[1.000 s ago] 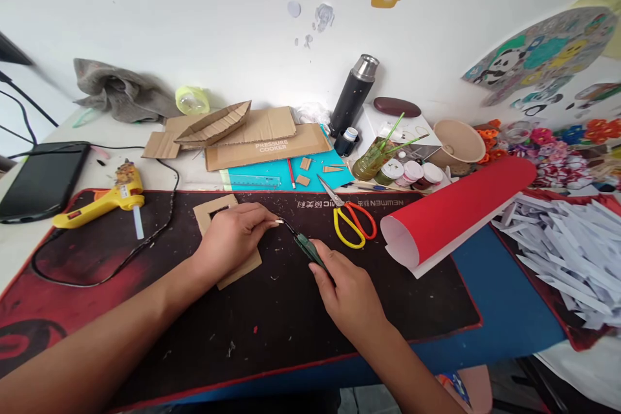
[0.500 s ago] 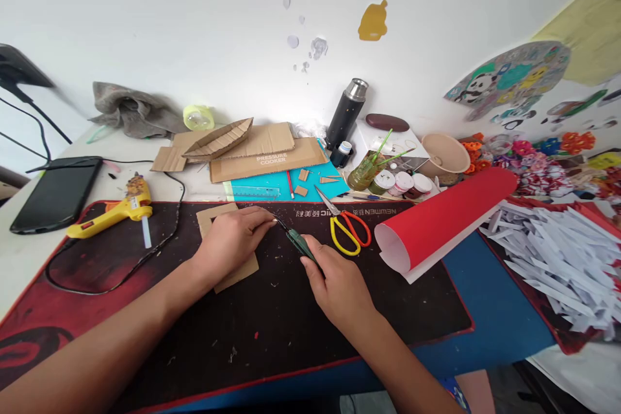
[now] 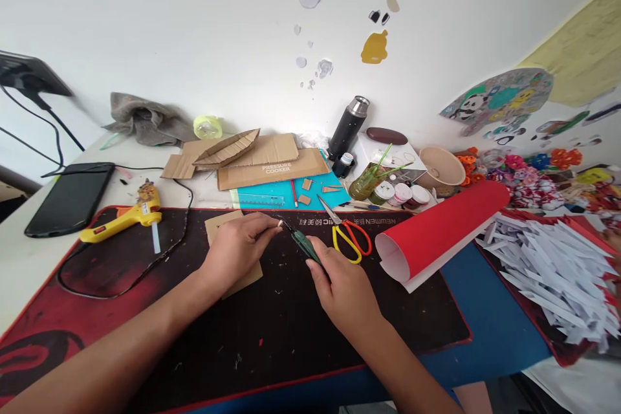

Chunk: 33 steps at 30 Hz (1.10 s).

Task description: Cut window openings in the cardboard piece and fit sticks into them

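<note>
Down at 6 o'clock on the dark desk mat (image 3: 291, 330), not much has changed for us over the last second. Our view has tipped up a bit, so the whole desk sits lower in the picture. The hands themselves have hardly shifted against the mat. We reckon that means the fiddly bit at the tool's tip is still under way, nothing finished and nothing put down.

Our right hand (image 3: 342, 284) is closed round the handle of the green-handled tool (image 3: 305, 246), which runs out of the fist toward 10 o'clock. We can't tell if it's a craft knife or snips, since the dark tip is too small to read.

Our left hand (image 3: 237, 247) rests flat on the cardboard piece (image 3: 245, 279), thumb and forefinger pinched tight right at that dark tip. A pale speck shows there, maybe a scrap or maybe a nail.

So the tool bridges the two hands, handle at 4 o'clock and tip at 10. The cardboard lies mostly hidden under the left palm, just beside the tip.

The yellow-and-red scissors (image 3: 347, 236) lie at 12 o'clock from the right hand, near but apart. The yellow glue gun (image 3: 123, 220) is well off at 9 o'clock from the left.
</note>
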Motion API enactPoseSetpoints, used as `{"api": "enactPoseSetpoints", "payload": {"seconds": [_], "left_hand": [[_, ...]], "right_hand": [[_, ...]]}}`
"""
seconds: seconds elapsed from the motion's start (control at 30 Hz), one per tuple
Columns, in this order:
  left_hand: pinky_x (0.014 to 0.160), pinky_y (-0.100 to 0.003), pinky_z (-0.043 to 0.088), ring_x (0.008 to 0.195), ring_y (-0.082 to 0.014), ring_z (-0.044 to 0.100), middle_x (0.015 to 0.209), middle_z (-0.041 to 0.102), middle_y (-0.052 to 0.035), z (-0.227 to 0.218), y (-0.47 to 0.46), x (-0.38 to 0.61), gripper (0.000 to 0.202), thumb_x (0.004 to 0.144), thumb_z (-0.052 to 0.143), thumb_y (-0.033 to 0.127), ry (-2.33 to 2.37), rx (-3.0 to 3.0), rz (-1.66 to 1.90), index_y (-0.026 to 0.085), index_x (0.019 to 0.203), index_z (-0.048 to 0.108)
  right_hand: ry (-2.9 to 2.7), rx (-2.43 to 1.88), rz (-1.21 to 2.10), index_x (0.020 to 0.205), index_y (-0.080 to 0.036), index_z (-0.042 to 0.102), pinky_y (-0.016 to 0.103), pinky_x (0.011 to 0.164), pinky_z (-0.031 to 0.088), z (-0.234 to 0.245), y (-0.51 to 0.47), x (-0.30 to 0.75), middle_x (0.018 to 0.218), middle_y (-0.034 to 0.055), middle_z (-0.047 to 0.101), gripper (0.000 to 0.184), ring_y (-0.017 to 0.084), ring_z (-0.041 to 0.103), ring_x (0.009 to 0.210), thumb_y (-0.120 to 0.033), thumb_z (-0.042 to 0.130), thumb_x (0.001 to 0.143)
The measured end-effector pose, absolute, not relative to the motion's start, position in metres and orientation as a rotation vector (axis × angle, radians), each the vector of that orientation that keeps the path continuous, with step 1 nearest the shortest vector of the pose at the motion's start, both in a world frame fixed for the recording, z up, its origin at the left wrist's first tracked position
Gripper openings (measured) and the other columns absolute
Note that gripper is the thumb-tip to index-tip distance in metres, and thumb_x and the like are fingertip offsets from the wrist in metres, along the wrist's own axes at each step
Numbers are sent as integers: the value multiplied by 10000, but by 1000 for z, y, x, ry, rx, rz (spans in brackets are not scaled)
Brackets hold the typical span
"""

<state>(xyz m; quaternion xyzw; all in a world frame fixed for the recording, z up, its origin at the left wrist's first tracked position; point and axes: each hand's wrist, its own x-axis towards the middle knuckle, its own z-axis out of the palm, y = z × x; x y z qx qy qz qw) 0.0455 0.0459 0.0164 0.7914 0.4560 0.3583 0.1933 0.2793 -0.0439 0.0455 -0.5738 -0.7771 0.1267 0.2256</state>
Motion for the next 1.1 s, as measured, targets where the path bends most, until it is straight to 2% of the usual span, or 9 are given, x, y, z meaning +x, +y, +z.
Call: {"api": "enactPoseSetpoints", "payload": {"seconds": [0.17,0.37,0.57,0.77,0.93,1.1], "left_hand": [[841,-362,646,911,-245,825,1015,865,-26,7,50,46,243,1050,609,329,1270,2222,863,249,989,831],[848,-350,646,936,-244,816,1042,860,-44,17,47,48,254,1064,610,369,1275,2258,1026,249,1032,831],[823,-361,651,882,-241,816,994,860,-43,8,48,50,304,1074,562,349,1254,2291,899,246,961,825],[845,-352,643,921,-243,814,1032,858,-59,16,45,52,299,1084,574,383,1262,2317,1053,236,1029,828],[799,-343,647,853,-233,813,952,854,-48,7,48,52,330,1080,545,358,1256,2295,935,238,945,821],[836,-347,648,900,-237,813,1012,857,-56,10,45,52,314,1086,554,374,1268,2315,1018,242,1007,828]], "right_hand": [[-2148,-1620,396,1495,-175,636,387,900,652,40,-41,279,1164,137,813,430,281,809,1008,-306,451,1130],[-2134,-1568,322,1532,-186,610,366,878,652,43,-44,282,1201,147,805,451,276,806,1034,-325,428,1143],[-2132,-1614,412,1499,-188,635,374,879,662,38,-46,283,1174,135,816,425,277,813,1012,-309,463,1129],[-2111,-1555,323,1530,-186,613,360,861,659,42,-49,284,1186,144,807,447,274,810,1013,-320,441,1141],[-2142,-1616,394,1500,-213,629,345,832,655,35,-47,283,1137,119,818,418,263,812,973,-310,453,1133],[-2119,-1574,365,1521,-197,611,346,859,650,38,-47,284,1164,132,808,441,263,808,990,-328,426,1143]]}}
